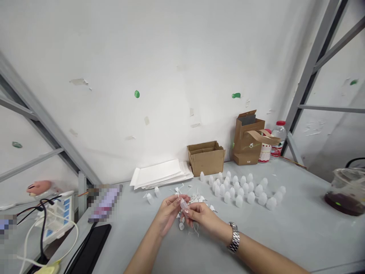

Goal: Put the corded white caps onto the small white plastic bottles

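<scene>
A small translucent plastic piece (pixel 184 206) is held between both hands above the grey table. My left hand (pixel 172 210) pinches its upper end with thumb and fingers. My right hand (pixel 199 214), with a metal watch on the wrist, grips the lower end. Under and behind the fingers lies a loose pile of small white parts with thin white strands (pixel 196 196), partly hidden by the hands. Many frosted, dome-topped plastic shells (pixel 238 201) stand upright to the right. Left of the hands, two similar pieces with strands (pixel 149 198) lie on the table.
White flat envelopes (pixel 159 173) and an open cardboard box (pixel 207 160) sit against the wall. Behind the shells stand a brown paper bag (pixel 245 144) and a red-capped bottle (pixel 278 139). A cup of dark liquid (pixel 346 192) is far right; a power strip (pixel 58 217) with cables is left.
</scene>
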Demonstrator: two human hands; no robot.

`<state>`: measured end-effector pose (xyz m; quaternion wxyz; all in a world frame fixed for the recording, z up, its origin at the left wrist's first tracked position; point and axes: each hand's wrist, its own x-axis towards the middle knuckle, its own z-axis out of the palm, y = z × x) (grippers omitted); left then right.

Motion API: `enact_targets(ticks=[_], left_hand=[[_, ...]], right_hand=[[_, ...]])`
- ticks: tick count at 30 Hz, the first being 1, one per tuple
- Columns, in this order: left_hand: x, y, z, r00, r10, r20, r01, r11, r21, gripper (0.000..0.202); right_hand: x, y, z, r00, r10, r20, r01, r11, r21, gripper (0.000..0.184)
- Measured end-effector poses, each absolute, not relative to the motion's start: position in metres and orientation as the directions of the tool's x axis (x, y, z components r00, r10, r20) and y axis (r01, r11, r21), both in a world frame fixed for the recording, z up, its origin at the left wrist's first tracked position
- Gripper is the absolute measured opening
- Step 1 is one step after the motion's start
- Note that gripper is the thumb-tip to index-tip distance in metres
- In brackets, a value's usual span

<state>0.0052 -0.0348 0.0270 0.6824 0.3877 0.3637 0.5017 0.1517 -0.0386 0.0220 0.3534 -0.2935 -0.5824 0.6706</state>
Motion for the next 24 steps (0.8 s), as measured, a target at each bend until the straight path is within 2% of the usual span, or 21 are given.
enact_targets(ticks=[3, 5, 8, 10, 11, 13, 16, 18, 20, 22, 24], left_hand=[[0.009, -0.033, 0.024, 0.15, 0.982, -0.111, -0.357, 0.159, 0.921, 0.026], [0.013, -0.033, 0.023, 0.099, 0.989, -0.113, -0.354, 0.141, 0.924, 0.025], [0.018, -0.036, 0.024, 0.073, 0.99, -0.124, -0.398, 0.143, 0.906, 0.026], [0.019, -0.039, 0.025, 0.084, 0.988, -0.127, -0.444, 0.152, 0.883, 0.025], [0.019, -0.039, 0.025, 0.096, 0.988, -0.123, -0.465, 0.154, 0.872, 0.024], [0.018, -0.039, 0.025, 0.135, 0.985, -0.111, -0.49, 0.164, 0.856, 0.023], [0.016, -0.038, 0.024, 0.22, 0.97, -0.101, -0.499, 0.201, 0.843, 0.02], [0.015, -0.038, 0.023, 0.271, 0.957, -0.1, -0.495, 0.228, 0.839, 0.021], [0.014, -0.038, 0.024, 0.279, 0.954, -0.112, -0.475, 0.239, 0.847, 0.022], [0.014, -0.037, 0.024, 0.234, 0.964, -0.129, -0.459, 0.227, 0.859, 0.023], [0.014, -0.036, 0.024, 0.156, 0.978, -0.136, -0.464, 0.194, 0.864, 0.022]], right_hand=[[0.152, -0.038, 0.019, -0.432, 0.901, 0.047, 0.056, 0.078, -0.995, 0.042], [0.153, -0.039, 0.016, -0.306, 0.939, 0.16, 0.235, 0.237, -0.943, 0.038], [0.156, -0.041, 0.012, -0.221, 0.885, 0.41, 0.439, 0.465, -0.768, 0.028], [0.157, -0.042, 0.011, -0.225, 0.839, 0.495, 0.472, 0.538, -0.698, 0.025], [0.158, -0.042, 0.012, -0.228, 0.837, 0.497, 0.464, 0.543, -0.7, 0.024], [0.158, -0.039, 0.015, -0.245, 0.878, 0.412, 0.383, 0.478, -0.79, 0.026], [0.158, -0.034, 0.02, -0.403, 0.902, 0.157, 0.113, 0.219, -0.969, 0.036], [0.158, -0.031, 0.021, -0.54, 0.839, 0.058, -0.072, 0.022, -0.997, 0.039], [0.158, -0.03, 0.02, -0.61, 0.792, 0.027, -0.179, -0.104, -0.978, 0.038], [0.156, -0.029, 0.017, -0.59, 0.807, 0.019, -0.205, -0.127, -0.97, 0.037], [0.154, -0.029, 0.014, -0.492, 0.87, 0.038, -0.186, -0.063, -0.98, 0.036]])
